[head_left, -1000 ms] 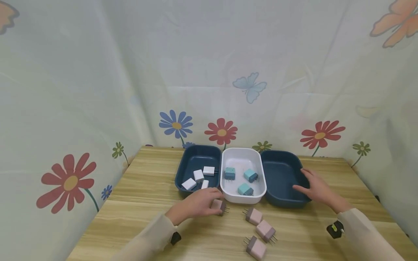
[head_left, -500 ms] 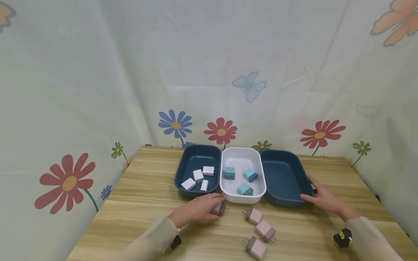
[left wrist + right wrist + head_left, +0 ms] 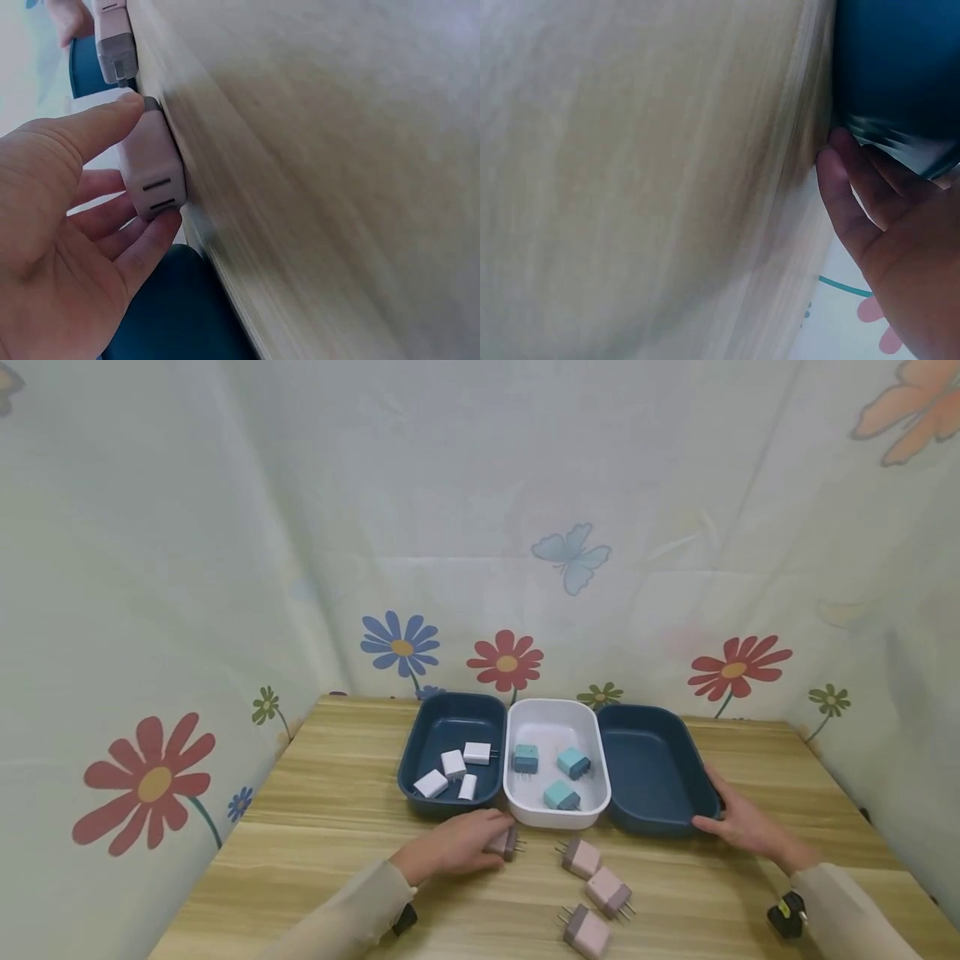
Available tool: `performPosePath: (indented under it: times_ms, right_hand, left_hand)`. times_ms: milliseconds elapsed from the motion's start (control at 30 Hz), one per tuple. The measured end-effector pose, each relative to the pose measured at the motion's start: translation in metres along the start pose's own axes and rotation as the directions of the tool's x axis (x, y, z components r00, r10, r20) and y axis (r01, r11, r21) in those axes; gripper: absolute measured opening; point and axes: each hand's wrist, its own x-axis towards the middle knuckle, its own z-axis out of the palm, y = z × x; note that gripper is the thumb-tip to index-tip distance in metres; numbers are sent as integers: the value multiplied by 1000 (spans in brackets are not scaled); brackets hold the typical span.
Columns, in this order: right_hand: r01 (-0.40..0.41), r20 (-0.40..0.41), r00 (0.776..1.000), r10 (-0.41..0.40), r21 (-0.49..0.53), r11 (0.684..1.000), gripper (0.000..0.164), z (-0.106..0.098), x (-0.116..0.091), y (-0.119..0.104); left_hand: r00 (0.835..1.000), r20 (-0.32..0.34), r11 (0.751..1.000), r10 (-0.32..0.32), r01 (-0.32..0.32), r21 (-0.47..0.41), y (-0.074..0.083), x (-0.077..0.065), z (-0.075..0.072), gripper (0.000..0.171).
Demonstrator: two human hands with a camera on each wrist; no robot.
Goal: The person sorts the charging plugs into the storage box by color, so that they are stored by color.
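So, the pink charger was down at the tabletop, just in front of the trays, with its prongs aimed at 3 o'clock in the head view. The left hand had hold of it, thumb against one side and fingertips on the other, so the gap was only as wide as the charger.

Going out from there, the left blue tray was at 11 o'clock with four white chargers in it. The white tray sat at 1 o'clock with three teal chargers, and the right blue tray was at 2 o'clock, all side by side. Three more pink chargers lay loose between 3 and 5 o'clock.

The right hand was over at about 3 o'clock, loosely open, thumb and fingers apart and touching the near right corner of that tray from outside.

Wood-grain table under everything, flowery cloth at 12 o'clock, pale sleeves on both arms.
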Motion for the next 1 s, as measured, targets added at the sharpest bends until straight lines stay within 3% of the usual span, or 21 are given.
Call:
performPosePath:
  times_ms: [500, 833, 1000]
  right_hand:
    - [-34, 19, 999, 34, -32, 999, 99, -5, -3, -6]
    - [-109, 78, 991, 108, 12, 994, 102, -7, -1, -9]
    - [-117, 87, 990, 115, 15, 993, 102, -9, -1, -8]
  left_hand:
    - [996, 50, 997, 73, -73, 4, 11, 8, -7, 39]
    - [987, 46, 988, 155, -156, 3, 34, 19, -35, 40]
    - [969, 43, 970, 243, -244, 12, 52, 31, -53, 42]
